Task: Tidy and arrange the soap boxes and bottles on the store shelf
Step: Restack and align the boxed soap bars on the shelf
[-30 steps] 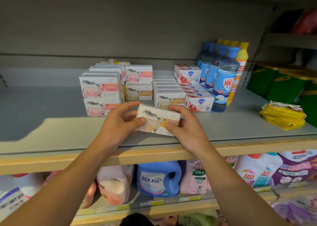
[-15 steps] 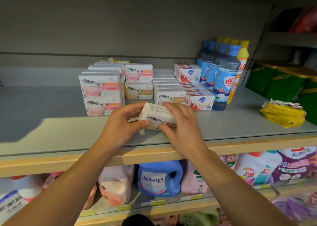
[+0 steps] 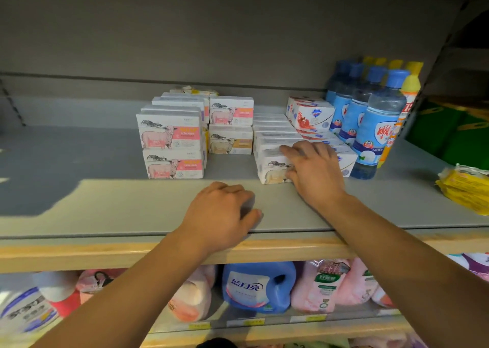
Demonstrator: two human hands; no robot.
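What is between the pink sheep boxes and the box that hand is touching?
Just bare grey shelf between the pink sheep boxes and the front box, seen from the head camera.

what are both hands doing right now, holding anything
Left hand: open, holding nothing, resting on the shelf near its front edge.
Right hand: open, fingers on the front sheep soap box, not curled round it.
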